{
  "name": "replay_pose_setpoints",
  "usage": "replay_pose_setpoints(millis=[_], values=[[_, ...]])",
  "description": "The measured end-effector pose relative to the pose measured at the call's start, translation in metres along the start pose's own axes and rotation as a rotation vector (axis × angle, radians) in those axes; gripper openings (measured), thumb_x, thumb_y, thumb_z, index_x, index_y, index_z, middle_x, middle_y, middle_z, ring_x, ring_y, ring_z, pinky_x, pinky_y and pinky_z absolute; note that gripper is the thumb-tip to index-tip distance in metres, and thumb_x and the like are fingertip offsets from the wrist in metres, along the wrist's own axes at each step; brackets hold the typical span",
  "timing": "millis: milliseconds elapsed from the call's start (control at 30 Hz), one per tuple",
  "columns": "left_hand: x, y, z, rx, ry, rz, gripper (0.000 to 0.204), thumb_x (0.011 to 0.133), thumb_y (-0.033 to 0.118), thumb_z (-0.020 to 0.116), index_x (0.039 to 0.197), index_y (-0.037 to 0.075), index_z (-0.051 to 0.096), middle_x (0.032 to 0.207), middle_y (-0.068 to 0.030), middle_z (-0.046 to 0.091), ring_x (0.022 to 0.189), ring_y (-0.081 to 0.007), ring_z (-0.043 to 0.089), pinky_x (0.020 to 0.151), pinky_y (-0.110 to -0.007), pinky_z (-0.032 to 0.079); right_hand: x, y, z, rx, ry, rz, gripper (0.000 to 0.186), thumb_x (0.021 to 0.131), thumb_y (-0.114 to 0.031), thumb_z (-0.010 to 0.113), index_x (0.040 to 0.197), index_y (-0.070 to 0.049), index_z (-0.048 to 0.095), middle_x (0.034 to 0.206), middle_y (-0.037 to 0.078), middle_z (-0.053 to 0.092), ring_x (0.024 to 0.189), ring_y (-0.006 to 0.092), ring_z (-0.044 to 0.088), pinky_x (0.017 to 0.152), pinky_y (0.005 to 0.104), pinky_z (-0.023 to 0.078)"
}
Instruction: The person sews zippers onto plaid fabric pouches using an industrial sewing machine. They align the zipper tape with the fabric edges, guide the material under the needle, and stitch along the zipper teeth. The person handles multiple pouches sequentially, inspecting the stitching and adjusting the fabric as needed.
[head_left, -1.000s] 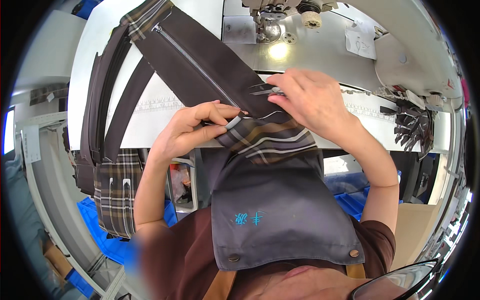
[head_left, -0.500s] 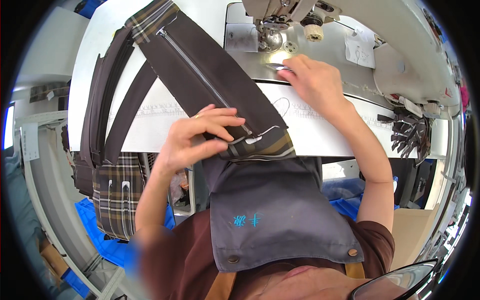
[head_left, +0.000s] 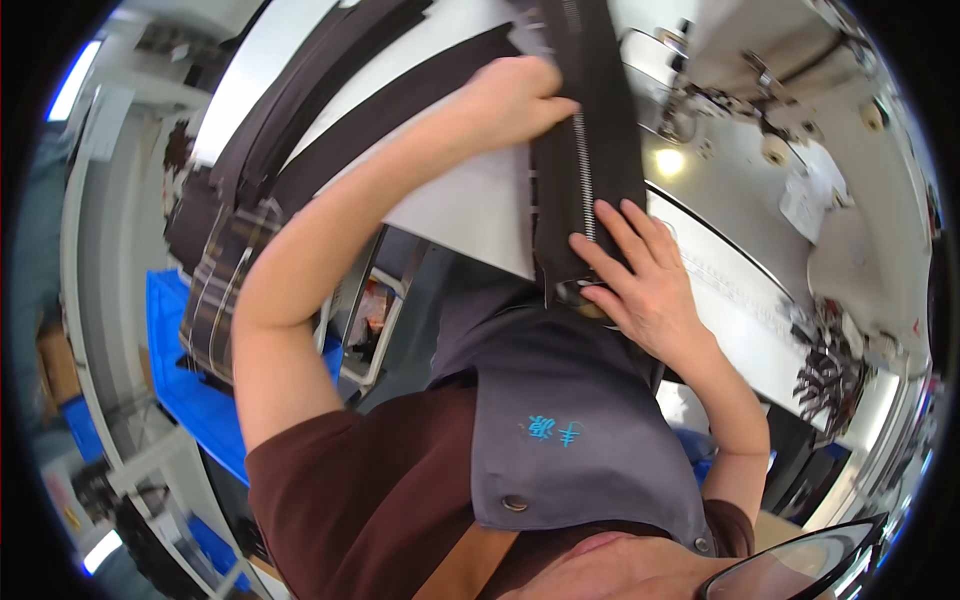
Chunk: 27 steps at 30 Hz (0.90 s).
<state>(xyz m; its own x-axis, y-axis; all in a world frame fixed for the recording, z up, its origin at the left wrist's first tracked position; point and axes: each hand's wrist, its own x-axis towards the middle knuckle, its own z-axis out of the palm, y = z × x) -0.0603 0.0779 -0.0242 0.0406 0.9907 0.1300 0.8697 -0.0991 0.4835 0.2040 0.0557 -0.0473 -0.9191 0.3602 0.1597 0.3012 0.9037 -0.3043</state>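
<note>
A long dark brown fabric panel (head_left: 612, 130) with a metal zipper (head_left: 584, 165) down its length lies on the white table, reaching away from me. My left hand (head_left: 515, 100) is closed at the panel's left edge toward its far part, thumb over the fabric; the fingertips are partly hidden. Beside the zipper's near end, my right hand (head_left: 650, 285) rests flat on the panel with its fingers spread. Under its thumb, the panel's near end is bunched, and a small shiny spot there is too unclear to name.
A sewing machine (head_left: 790, 80) stands at the far right, with a bundle of dark scraps (head_left: 832, 375) near the table's right side. Dark fabric strips (head_left: 330, 95) cross the table's left. Plaid pieces (head_left: 225, 300) hang above a blue bin (head_left: 170, 345) at lower left.
The panel has swung from a slant to pointing nearly straight away. My left hand reached farther out along it. My right hand came from beside the machine, and its small metal tool no longer shows.
</note>
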Motion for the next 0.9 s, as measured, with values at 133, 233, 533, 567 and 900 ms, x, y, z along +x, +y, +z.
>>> replay_pose_setpoints(millis=[133, 233, 533, 567, 900], values=[[-0.056, 0.01, -0.001, -0.53, 0.472, -0.163, 0.032, 0.086, 0.024, 0.065, 0.068, -0.003, 0.059, 0.056, -0.0125, 0.052, 0.05, -0.0231, 0.05, 0.051, -0.038, 0.04, -0.004, 0.004, -0.009, 0.074, 0.183, -0.064, 0.056, 0.074, -0.028, 0.073, 0.122, -0.004, 0.059, 0.135, 0.016, 0.05, 0.129, 0.038, 0.04, 0.104, 0.0487, 0.033], [-0.17, -0.01, -0.047, -0.65, 0.747, -0.5, 0.023, 0.084, 0.022, 0.069, 0.076, 0.001, 0.065, 0.061, 0.001, 0.052, 0.055, -0.0066, 0.047, 0.05, -0.026, 0.037, -0.007, 0.003, -0.011, 0.086, 0.251, -0.057, 0.055, 0.072, -0.013, 0.075, 0.122, -0.001, 0.058, 0.135, 0.016, 0.051, 0.131, 0.0382, 0.039, 0.106, 0.046, 0.031], [-0.527, -0.064, -0.163, -0.02, 0.94, -1.105, 0.048, 0.085, 0.014, 0.066, 0.128, 0.001, 0.051, 0.12, -0.0119, 0.061, 0.106, -0.0243, 0.061, 0.088, -0.039, 0.05, -0.011, 0.009, -0.002, 0.07, 0.256, 0.017, 0.05, 0.08, -0.003, 0.067, 0.128, -0.003, 0.053, 0.134, 0.013, 0.052, 0.131, 0.0357, 0.04, 0.108, 0.044, 0.03], [-0.529, -0.068, -0.163, 0.303, 0.861, -1.227, 0.051, 0.083, 0.017, 0.068, 0.13, 0.003, 0.051, 0.122, -0.0116, 0.06, 0.108, -0.026, 0.06, 0.09, -0.041, 0.048, -0.01, 0.009, -0.002, 0.065, 0.254, 0.03, 0.05, 0.081, -0.003, 0.066, 0.128, -0.003, 0.053, 0.134, 0.014, 0.052, 0.131, 0.0356, 0.04, 0.108, 0.0438, 0.03], [-0.284, -0.172, -0.018, 0.794, 0.256, -0.621, 0.035, 0.076, 0.023, 0.068, 0.105, 0.004, 0.064, 0.098, -0.0154, 0.066, 0.096, -0.0334, 0.063, 0.082, -0.044, 0.05, -0.009, 0.008, -0.002, 0.039, 0.279, 0.1, 0.043, 0.083, -0.001, 0.063, 0.125, -0.003, 0.056, 0.132, 0.012, 0.054, 0.13, 0.0344, 0.041, 0.108, 0.0427, 0.032]])
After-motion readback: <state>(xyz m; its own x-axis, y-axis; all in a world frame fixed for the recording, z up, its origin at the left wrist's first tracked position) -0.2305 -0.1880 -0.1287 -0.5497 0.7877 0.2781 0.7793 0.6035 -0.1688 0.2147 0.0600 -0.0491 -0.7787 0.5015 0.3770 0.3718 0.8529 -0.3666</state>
